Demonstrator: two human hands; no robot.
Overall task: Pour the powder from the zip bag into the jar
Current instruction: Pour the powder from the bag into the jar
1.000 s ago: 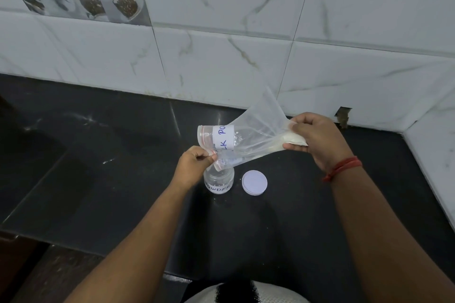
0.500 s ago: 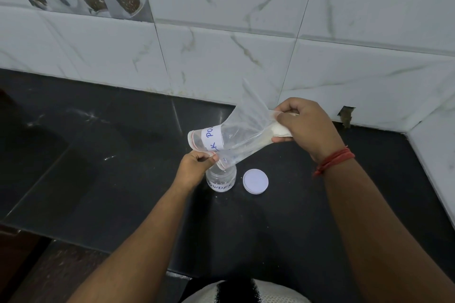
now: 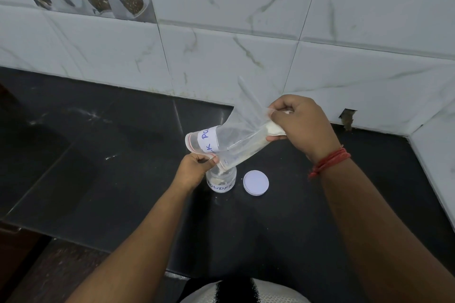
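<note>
Clear plastic zip bag (image 3: 236,140) slants down from upper right to lower left in my head view, its open mouth over the jar (image 3: 221,179) on the black surface (image 3: 123,179). My right hand (image 3: 302,125) pinches the raised closed end, fingers (image 3: 277,139) curled round a lump of white powder (image 3: 273,128) there. My left hand (image 3: 194,170) pinches the mouth's edge just beside the jar rim. A thin trail of powder lies along the bag's lower fold. I see the white lid (image 3: 256,182) flat beside the jar.
</note>
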